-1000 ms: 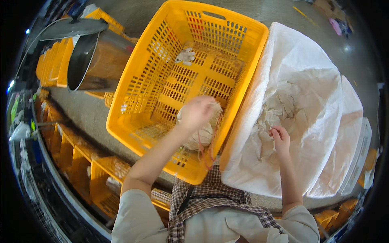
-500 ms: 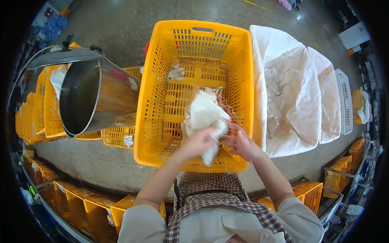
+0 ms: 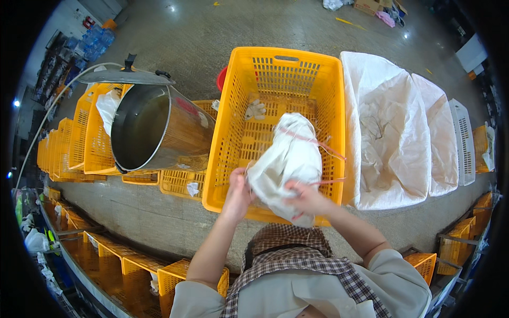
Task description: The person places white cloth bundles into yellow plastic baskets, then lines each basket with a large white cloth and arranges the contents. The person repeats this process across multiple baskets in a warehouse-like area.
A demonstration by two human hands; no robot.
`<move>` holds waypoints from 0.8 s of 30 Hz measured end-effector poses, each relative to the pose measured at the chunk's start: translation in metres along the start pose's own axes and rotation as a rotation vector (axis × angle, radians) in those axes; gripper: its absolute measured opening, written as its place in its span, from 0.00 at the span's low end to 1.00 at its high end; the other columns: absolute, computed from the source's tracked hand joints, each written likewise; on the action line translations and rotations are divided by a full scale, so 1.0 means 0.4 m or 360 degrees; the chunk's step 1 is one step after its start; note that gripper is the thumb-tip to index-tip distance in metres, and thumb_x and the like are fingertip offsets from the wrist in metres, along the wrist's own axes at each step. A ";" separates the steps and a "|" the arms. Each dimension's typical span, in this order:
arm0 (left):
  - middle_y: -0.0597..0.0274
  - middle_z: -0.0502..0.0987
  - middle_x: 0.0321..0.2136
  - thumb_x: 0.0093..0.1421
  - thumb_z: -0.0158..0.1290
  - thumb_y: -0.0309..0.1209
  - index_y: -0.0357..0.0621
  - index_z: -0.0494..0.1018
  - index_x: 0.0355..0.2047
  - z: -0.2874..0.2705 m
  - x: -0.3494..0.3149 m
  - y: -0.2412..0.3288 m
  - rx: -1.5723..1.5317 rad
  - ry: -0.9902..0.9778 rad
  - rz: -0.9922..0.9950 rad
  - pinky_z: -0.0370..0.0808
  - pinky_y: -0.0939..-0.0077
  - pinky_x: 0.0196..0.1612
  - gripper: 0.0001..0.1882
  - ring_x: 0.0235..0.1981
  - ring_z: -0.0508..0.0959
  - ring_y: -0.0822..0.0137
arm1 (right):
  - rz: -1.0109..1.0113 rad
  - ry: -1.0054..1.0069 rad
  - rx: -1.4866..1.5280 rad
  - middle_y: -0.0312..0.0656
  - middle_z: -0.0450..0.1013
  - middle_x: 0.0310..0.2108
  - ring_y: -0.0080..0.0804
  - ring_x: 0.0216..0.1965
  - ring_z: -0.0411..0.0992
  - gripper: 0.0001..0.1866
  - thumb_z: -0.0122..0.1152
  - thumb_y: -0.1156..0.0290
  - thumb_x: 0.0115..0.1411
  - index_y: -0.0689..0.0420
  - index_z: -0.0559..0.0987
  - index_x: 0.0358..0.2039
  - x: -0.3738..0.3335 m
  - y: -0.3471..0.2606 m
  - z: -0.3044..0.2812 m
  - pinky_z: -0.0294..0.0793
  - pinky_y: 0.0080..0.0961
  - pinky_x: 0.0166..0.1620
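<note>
Holding a white cloth bag (image 3: 288, 161) with both hands, right over the near edge of a big yellow plastic crate (image 3: 281, 95). Left hand (image 3: 237, 191) is closed on the bag's lower left corner, fingers pinched tight on the fabric. Right hand (image 3: 306, 197) is wrapped around the bottom right of the bag, closed on it too. So the bag sits between the two hands and sticks up and away from them, over the crate's inside. Some thin pink string (image 3: 323, 148) is tied round the bag, with loose ends trailing off to the right of it.

Further out past the hands, inside the crate, there's a small whitish bundle (image 3: 256, 109) lying on the crate floor, well apart from the bag. Off to the right of the right hand is a large open white sack (image 3: 392, 132), just beside the crate wall. Off to the left of the left hand, a big steel pot (image 3: 154, 130) lies tilted on a row of more yellow crates (image 3: 74, 143), its lid (image 3: 124, 76) resting at its far rim. Grey concrete floor (image 3: 159, 217) under all of it.
</note>
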State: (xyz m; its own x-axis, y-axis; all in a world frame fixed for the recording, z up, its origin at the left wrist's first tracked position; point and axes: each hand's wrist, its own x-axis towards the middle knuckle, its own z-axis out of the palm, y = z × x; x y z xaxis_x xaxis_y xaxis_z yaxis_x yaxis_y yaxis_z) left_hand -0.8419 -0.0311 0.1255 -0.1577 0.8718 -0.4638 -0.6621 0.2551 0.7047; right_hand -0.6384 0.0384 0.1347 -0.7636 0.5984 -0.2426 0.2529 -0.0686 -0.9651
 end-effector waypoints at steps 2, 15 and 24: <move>0.57 0.73 0.36 0.58 0.56 0.34 0.40 0.63 0.50 0.035 0.044 -0.026 0.0262 -0.0028 -0.0036 0.75 0.67 0.43 0.22 0.38 0.75 0.61 | -0.0296 -0.0184 -0.0387 0.38 0.72 0.36 0.23 0.33 0.73 0.16 0.61 0.65 0.57 0.59 0.71 0.42 -0.003 0.011 0.036 0.75 0.20 0.32; 0.66 0.73 0.26 0.56 0.57 0.29 0.39 0.72 0.33 -0.349 -0.016 0.274 0.0927 0.0710 0.0602 0.70 0.81 0.32 0.08 0.27 0.70 0.76 | 0.0959 0.1057 0.0443 0.34 0.72 0.29 0.22 0.26 0.69 0.11 0.58 0.65 0.58 0.59 0.73 0.35 -0.163 0.188 -0.370 0.69 0.21 0.29; 0.45 0.74 0.41 0.50 0.52 0.23 0.41 0.72 0.44 -0.555 -0.159 0.144 0.2912 0.0920 -0.0067 0.69 0.58 0.49 0.18 0.44 0.73 0.46 | 0.0185 0.0896 0.1520 0.35 0.71 0.27 0.25 0.31 0.68 0.04 0.53 0.79 0.53 0.56 0.70 0.28 -0.039 0.098 -0.045 0.69 0.21 0.37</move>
State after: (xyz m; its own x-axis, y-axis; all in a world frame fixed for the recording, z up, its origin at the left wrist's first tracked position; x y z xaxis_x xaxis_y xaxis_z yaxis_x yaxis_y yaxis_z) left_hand -1.0327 -0.1646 0.0765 -0.6077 0.7280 -0.3173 0.7315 0.6687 0.1333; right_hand -0.6057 0.0408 0.1025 -0.3256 0.8084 -0.4903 -0.4404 -0.5886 -0.6780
